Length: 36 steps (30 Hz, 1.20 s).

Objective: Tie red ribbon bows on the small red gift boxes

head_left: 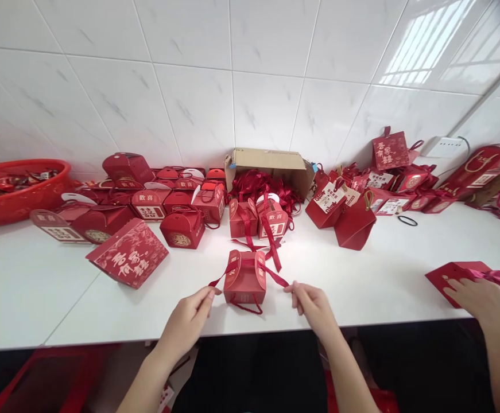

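Observation:
A small red gift box (245,281) stands near the front edge of the white table, a twisted cord handle hanging at its front. Dark red ribbon (275,276) runs across its top, through the two rounded flaps. My left hand (192,315) pinches one ribbon end to the left of the box. On the right, the other end sits between the closed fingers of my right hand (312,304). Both ends are drawn outward, and neither hand touches the box. Just behind it, two more boxes (243,218) stand with loose ribbon draped over them.
Behind, a cardboard carton (271,159) holds a heap of ribbon. Red boxes crowd the left, beside a red basin (55,198). More boxes (355,223) stand right, near a white power strip (441,147). At far right, a co-worker's hand (476,298) rests on a bowed box.

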{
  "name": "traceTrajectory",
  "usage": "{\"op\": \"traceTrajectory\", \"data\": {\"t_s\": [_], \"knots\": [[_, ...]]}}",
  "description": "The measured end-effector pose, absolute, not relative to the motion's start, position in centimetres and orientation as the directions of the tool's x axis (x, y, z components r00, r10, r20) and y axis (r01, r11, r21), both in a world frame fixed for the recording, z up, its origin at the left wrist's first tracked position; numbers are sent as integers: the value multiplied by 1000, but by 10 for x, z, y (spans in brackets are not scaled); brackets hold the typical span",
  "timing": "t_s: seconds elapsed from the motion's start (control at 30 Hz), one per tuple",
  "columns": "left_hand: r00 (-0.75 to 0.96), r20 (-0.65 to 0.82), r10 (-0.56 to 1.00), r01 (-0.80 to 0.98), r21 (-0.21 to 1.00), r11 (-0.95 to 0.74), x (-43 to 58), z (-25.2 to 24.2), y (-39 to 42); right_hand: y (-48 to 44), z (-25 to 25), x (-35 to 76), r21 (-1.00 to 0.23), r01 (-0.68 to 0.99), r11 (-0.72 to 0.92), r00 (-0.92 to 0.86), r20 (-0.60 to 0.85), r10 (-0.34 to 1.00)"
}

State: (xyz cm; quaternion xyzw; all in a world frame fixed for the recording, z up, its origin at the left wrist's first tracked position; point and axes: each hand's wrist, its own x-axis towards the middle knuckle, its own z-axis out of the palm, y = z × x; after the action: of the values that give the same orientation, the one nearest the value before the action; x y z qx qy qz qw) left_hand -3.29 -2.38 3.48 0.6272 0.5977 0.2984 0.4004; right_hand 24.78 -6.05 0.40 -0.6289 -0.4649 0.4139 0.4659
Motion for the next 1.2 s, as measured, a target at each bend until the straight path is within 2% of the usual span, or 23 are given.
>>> {"op": "traceTrajectory", "data": {"t_s": [0.17, 0.33, 0.47, 0.6, 0.73, 0.9, 1.03, 1.2], "knots": [[84, -204, 975, 343, 925, 164, -21, 24, -22, -65, -3, 224, -972, 42, -232, 30, -230, 973], [39, -287, 957, -52, 956, 289, -15, 15, -8, -56, -15, 211, -935, -239, -263, 94, -292, 952], [74, -369, 927, -414, 834, 365, -14, 19, -4, -52, -19, 209, -862, -486, -144, 217, -279, 935], [128, -441, 888, -615, 668, 420, -15, 21, 1, -48, -16, 211, -741, -669, -55, 232, -279, 932], [86, -478, 874, -712, 585, 389, -14, 19, 3, -42, -17, 211, -638, -770, -10, 251, -317, 915], [22, -485, 874, -738, 582, 341, -16, 23, 4, -37, -18, 213, -589, -807, 33, 293, -352, 889], [30, -475, 879, -710, 609, 353, -26, 29, 5, -38, -14, 216, -614, -788, 40, 323, -358, 876], [-3, -420, 908, -648, 692, 318, -35, 41, 9, -39, -2, 223, -709, -704, 52, 403, -338, 851]]}}
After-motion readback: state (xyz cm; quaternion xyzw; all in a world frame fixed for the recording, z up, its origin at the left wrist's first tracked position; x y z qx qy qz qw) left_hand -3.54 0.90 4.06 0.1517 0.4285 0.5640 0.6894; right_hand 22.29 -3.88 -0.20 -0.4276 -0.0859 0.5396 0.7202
